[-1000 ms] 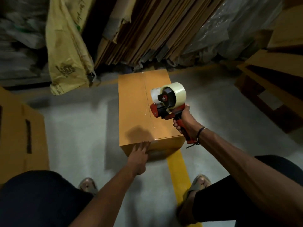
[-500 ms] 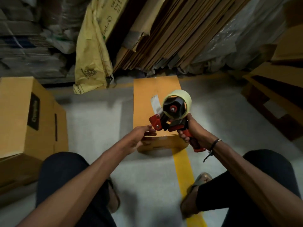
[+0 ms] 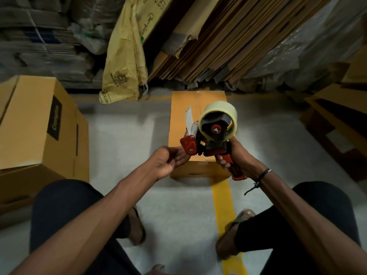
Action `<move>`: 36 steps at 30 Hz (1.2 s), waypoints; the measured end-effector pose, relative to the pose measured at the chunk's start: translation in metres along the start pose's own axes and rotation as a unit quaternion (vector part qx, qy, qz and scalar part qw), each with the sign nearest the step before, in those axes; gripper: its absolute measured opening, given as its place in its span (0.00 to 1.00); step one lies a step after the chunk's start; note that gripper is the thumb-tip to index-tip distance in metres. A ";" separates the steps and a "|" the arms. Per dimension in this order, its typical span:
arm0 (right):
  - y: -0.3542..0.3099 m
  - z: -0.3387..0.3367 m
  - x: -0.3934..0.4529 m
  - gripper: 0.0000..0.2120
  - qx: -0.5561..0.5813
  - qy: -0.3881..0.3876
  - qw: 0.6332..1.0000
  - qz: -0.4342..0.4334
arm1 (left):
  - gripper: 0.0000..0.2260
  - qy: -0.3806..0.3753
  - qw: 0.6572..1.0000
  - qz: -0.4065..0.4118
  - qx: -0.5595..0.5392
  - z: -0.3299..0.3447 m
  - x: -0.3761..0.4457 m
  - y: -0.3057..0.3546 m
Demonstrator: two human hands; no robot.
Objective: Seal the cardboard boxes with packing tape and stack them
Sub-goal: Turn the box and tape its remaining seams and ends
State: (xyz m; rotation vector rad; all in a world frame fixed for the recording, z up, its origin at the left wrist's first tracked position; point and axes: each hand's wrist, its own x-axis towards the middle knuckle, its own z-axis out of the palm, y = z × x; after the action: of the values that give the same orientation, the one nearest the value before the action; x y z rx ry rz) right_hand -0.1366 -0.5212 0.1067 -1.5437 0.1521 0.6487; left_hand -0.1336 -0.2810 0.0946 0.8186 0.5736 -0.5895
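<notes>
Cardboard box (image 3: 184,124) sits on the grey floor straight ahead of both hands, long axis running away from the person toward the leaning flattened cartons (image 3: 218,40), near end just under the hands. Tape dispenser (image 3: 210,139) is held above the box's near end, roll (image 3: 220,114) up, red cutter head pointing left. Right hand (image 3: 236,155) is wrapped round the red handle. Left hand (image 3: 168,161) is at the cutter head, fingers curled toward the loose tape tail (image 3: 189,120) that stands up from it; whether fingertips actually pinch tape, cannot tell, dispenser hides them. Left hand is nearer the box's near-left corner; right is over the near-right edge. Seam on top reads as a faint centre line; tape on it hard to make out, though a glint shows at the far end. Second box (image 3: 39,124) with a black label stands well apart to the left, cut off by the frame edge. Yellow floor line (image 3: 222,197) runs from under the box toward the feet.
</notes>
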 end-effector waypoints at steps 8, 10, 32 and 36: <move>0.013 -0.005 -0.004 0.35 -0.018 0.001 1.000 -0.005 | 0.06 0.038 0.992 -0.018 0.118 0.003 0.000 -0.013; 0.017 -0.008 -0.005 0.35 -0.022 0.001 1.000 -0.006 | 0.05 0.056 0.988 -0.011 0.146 -0.002 -0.001 -0.016; 0.057 -0.060 0.088 0.41 -0.229 0.090 0.969 0.003 | 0.08 0.261 0.815 0.238 0.460 -0.088 0.096 0.010; 0.087 -0.107 0.110 0.23 -0.230 0.109 0.966 0.048 | 0.09 0.250 0.819 0.202 0.475 -0.128 0.115 0.022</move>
State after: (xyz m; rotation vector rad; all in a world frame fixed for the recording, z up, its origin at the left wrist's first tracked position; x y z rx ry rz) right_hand -0.0548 -0.5992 -0.0289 -2.0682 0.2573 0.6161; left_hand -0.0688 -0.1960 -0.0422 2.0371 0.5361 -0.2214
